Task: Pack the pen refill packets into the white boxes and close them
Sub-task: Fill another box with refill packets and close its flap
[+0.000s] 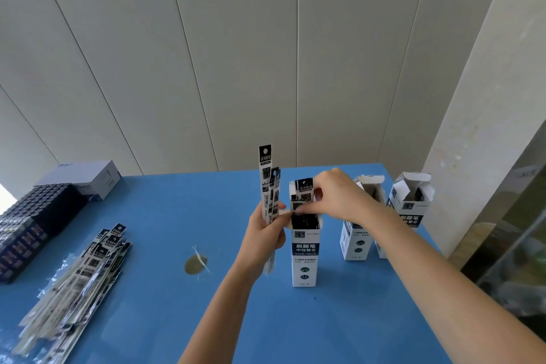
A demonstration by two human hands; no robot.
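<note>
Here, in the head view, a tall white cardboard box with a dark blue label band [304,257] is shown upright on the blue worktop [177,319], its top flaps open and dark packets visible inside. One black-and-white pen refill packet [303,190] is pinched by the fingers [308,210] of the right hand [334,198] at the box mouth, partly inserted. A few more long, narrow packets [266,183] are gripped upright in the curled left hand [266,236], just beside the box. A loose heap of packets [76,284] lies at the left of the worktop, and two further open white boxes [359,239] stand to the right. The packets are judged light, thin, glossy and bendable, and best taken at mid-length with edges aligned. The box is judged light and easily tipped, so it should be steadied.
</note>
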